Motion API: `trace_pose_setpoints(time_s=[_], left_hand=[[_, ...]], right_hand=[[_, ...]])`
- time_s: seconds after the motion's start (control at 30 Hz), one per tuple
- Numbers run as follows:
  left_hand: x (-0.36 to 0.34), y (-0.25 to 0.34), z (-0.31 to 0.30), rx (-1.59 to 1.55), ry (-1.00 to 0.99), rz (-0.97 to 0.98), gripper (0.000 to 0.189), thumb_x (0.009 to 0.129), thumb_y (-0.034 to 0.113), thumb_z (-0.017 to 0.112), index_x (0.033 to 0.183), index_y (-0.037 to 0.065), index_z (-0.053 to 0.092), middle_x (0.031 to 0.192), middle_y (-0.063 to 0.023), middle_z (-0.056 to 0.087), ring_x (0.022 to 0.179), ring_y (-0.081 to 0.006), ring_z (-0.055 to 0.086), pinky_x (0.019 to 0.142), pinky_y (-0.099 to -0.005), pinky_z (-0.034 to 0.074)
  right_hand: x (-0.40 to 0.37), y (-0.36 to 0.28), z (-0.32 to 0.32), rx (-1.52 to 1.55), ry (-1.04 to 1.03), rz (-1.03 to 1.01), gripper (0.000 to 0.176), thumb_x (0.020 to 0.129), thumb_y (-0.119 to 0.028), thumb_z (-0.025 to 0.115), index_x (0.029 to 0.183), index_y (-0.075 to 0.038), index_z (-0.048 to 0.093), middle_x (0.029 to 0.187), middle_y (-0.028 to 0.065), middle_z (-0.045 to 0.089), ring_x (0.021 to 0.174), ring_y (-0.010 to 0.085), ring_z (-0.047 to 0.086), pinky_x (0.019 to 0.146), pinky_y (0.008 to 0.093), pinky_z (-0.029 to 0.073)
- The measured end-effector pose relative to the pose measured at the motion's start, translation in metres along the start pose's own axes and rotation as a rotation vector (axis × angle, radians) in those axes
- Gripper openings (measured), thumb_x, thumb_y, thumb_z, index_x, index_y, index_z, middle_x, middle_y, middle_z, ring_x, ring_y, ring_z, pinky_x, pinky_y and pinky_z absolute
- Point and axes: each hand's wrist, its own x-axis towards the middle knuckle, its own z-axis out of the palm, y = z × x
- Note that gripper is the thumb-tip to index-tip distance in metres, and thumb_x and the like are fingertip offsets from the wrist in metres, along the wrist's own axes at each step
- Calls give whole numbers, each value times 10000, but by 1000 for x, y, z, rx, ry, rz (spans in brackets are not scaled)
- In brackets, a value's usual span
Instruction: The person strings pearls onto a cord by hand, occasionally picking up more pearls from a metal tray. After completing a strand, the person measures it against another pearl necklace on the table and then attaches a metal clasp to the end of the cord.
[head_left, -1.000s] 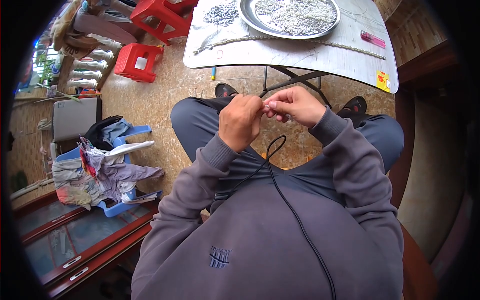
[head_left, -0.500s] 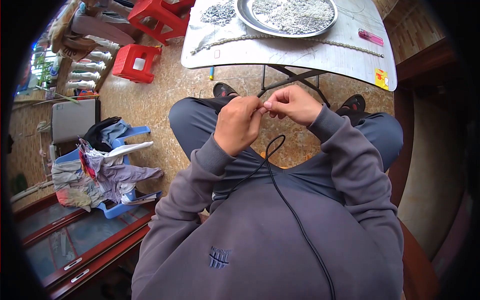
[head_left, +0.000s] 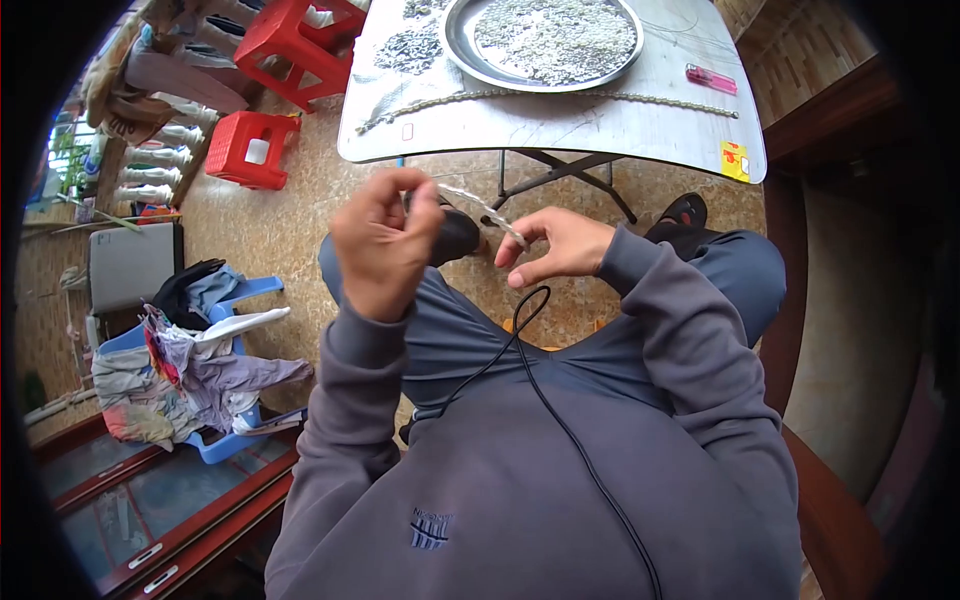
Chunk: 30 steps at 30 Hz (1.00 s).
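Note:
My left hand (head_left: 385,240) is raised over my left knee, its fingers closed on one end of a short pale beaded strand (head_left: 482,208). The strand arcs down to my right hand (head_left: 560,245), whose thumb stands apart from the fingers; its lower end lies against those fingers. On the white table (head_left: 450,135) in front, a round metal tray (head_left: 455,60) holds many small pale beads (head_left: 560,40). A long beaded strand (head_left: 660,98) lies along the near side of the tray.
A pink lighter (head_left: 711,79) and a yellow label (head_left: 735,158) are on the table's right part. Red stools (head_left: 250,148) stand at the left. Clothes (head_left: 220,365) lie over a blue chair (head_left: 265,285). A black cable (head_left: 590,450) runs down my front.
My hands have moved apart, the left one back to the left and up. The short strand now shows stretched between them. The whole view has shifted slightly.

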Motion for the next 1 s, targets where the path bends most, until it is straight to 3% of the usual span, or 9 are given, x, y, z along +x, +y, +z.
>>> trace_pose_setpoints(time_s=[0.1,0.3,0.37,0.53,0.6,0.77,1.0], left_hand=[[32,4,-30,-158,219,47,50,879,51,674,911,16,688,623,68,491,507,-20,345,448,-175,251],[69,-8,-83,-240,495,-7,114,893,110,690,951,12,689,638,32,525,490,-40,359,454,-169,275],[73,-21,-96,-293,499,-57,137,902,134,693,973,17,685,622,40,495,491,-39,340,456,-175,260],[67,-52,-92,-360,453,-186,147,906,147,695,986,23,685,618,41,488,481,-39,330,449,-177,247],[64,-63,-86,-367,403,-257,134,902,136,695,976,23,689,630,34,511,470,-40,339,440,-173,250],[53,-79,-40,-274,248,-295,131,916,97,680,981,-18,678,684,36,552,555,-20,392,512,-144,300],[42,-99,5,-354,68,-276,122,892,50,708,973,-40,694,762,-9,625,639,-43,486,606,-140,380]], right_hand=[[-7,0,2,-340,-46,-33,121,934,-101,602,944,-29,698,868,44,682,708,119,588,701,268,482],[-13,-1,-7,-261,-124,207,137,924,-57,572,972,-20,695,848,45,671,696,119,587,663,264,477],[-25,-19,-19,-294,-86,234,144,931,-46,561,978,-15,693,838,48,665,694,120,586,650,262,476],[-80,-45,-72,135,347,54,154,959,-36,558,1077,-9,653,763,27,598,648,92,522,592,216,436],[-104,-59,-93,122,544,77,135,954,-57,587,1056,-13,663,772,23,608,655,77,513,592,196,420],[-127,-46,-132,-168,874,126,100,917,-68,647,986,-10,690,754,4,611,662,69,493,598,186,404],[-134,-31,-148,-460,1043,215,103,902,-37,640,982,3,690,777,15,617,670,75,500,613,186,411]])
